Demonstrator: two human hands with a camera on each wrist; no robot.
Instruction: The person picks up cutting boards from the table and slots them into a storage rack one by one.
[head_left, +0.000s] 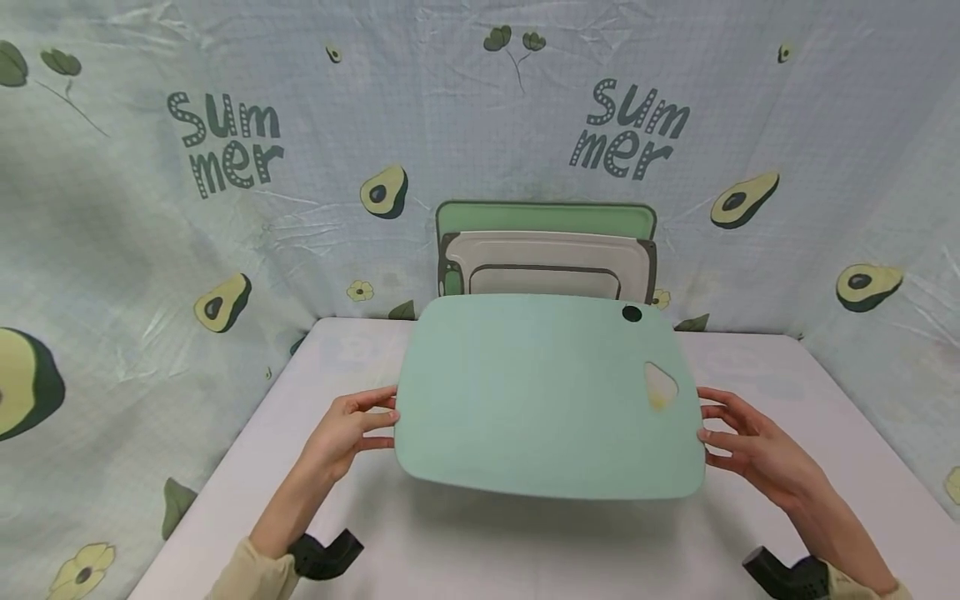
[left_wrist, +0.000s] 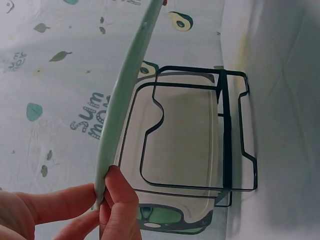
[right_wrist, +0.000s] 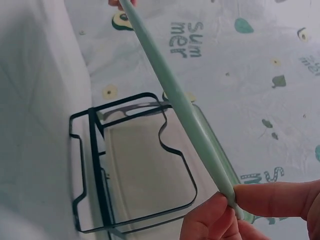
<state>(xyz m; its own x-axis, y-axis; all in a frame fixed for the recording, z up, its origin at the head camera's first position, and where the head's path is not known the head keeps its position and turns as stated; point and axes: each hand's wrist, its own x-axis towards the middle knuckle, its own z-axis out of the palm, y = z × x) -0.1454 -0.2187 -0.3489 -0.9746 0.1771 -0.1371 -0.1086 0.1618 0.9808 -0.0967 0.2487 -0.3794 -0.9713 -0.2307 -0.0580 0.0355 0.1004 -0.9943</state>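
Note:
A mint-green cutting board is held up over the table, its broad face tilted toward the head camera. A black dot marks its upper right, and a cut-out handle hole lies below that. My left hand pinches the left edge, with thumb and fingers on opposite faces in the left wrist view. On the other side my right hand pinches the right edge the same way. Behind the board, a black wire rack holds a beige cutting board. In the head view the held board hides most of the rack.
A larger green board stands behind the beige one, close to the patterned cloth at the back. The white table extends beneath both hands. Cloth printed with avocados also lines the left and right sides.

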